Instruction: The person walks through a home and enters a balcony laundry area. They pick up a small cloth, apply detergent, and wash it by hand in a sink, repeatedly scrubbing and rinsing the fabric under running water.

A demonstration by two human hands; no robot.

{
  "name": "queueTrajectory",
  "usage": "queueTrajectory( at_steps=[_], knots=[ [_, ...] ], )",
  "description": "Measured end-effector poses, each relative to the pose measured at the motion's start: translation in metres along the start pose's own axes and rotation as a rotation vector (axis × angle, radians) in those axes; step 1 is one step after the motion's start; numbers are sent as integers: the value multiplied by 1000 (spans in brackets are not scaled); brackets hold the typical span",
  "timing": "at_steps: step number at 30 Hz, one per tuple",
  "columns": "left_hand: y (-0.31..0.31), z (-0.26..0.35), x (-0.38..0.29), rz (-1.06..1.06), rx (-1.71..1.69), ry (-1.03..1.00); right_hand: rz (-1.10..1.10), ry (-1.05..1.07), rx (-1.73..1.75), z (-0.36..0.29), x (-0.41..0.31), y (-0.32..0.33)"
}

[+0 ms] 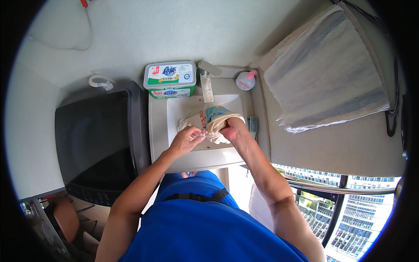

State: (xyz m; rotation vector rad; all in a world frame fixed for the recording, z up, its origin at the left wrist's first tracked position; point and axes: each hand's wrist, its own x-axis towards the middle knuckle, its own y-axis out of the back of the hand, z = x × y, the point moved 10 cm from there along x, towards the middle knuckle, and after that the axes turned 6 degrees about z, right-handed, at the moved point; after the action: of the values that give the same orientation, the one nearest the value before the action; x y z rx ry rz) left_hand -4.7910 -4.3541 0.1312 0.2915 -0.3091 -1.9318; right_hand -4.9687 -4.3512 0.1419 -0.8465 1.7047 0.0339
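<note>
A cream cloth garment [217,126] with a blue and red print is bunched over the white sink basin [173,113]. Its gathered opening surrounds the fingers of my right hand [235,129], which grips the cloth from inside; those fingertips are hidden. To the left, my left hand [187,140] pinches a small red-and-white piece [203,133] between thumb and fingers, right at the garment's edge. Whether that piece belongs to the garment I cannot tell. Part of the cloth trails leftward into the basin, below the metal faucet [207,85].
A green-and-white detergent tub [169,80] stands behind the basin, left of the faucet. At the back right is a pump bottle [245,81] with a pink top. A scrub brush [253,126] lies along the right ledge. A dark washing machine [98,137] flanks the counter; a towel [327,72] hangs right.
</note>
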Motion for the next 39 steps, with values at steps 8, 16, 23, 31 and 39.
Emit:
queueTrajectory(
  at_steps=[8,16,23,31,39],
  knots=[
    [9,47,14,122,323,-206,-132,132,-48,-25,-50,-28],
    [59,-1,0,196,487,-149,-81,102,-937,2,18,65],
    [98,-4,-7,314,404,-162,-168,140,-257,-31,2,24],
    [106,19,-10,308,206,-128,-185,66,-143,-39,29,48],
    [39,110,-4,59,261,-396,-164,267,-512,-7,-46,-29]
  ],
)
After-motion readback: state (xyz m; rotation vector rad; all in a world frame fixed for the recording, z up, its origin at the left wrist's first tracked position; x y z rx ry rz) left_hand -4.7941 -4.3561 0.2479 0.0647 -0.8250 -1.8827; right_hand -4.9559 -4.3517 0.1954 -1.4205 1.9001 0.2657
